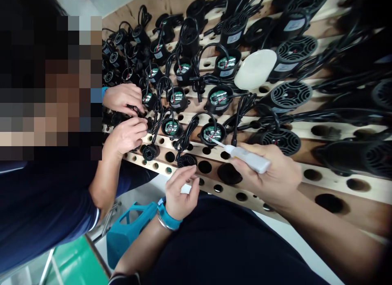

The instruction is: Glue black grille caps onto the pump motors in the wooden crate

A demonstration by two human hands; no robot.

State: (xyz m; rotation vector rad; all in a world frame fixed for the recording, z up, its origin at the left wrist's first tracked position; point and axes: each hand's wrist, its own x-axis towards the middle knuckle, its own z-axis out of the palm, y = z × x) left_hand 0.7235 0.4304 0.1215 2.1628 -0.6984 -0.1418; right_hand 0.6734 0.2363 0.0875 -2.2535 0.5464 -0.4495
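My right hand (pixel 272 170) is closed around a small white glue bottle (pixel 250 157) with a thin nozzle. Its tip reaches the green circuit board (pixel 212 132) inside an open black round housing (pixel 202 139); whether it touches, I cannot tell. My left hand (pixel 182 191), with a blue wristband on the wrist, is held below the near edge of the rack, thumb and fingers apart with nothing visible in them. Just beyond its fingertips a black slotted grille (pixel 186 160) sits in the rack.
The wooden rack (pixel 376 186) has rows of round holes holding several black housings with coiled cables (pixel 245 107). A cream oval lid (pixel 256 69) rests among them. On the left, a co-worker's hands (pixel 130 134) handle a dark part. A blue plastic stool (pixel 128 232) stands below.
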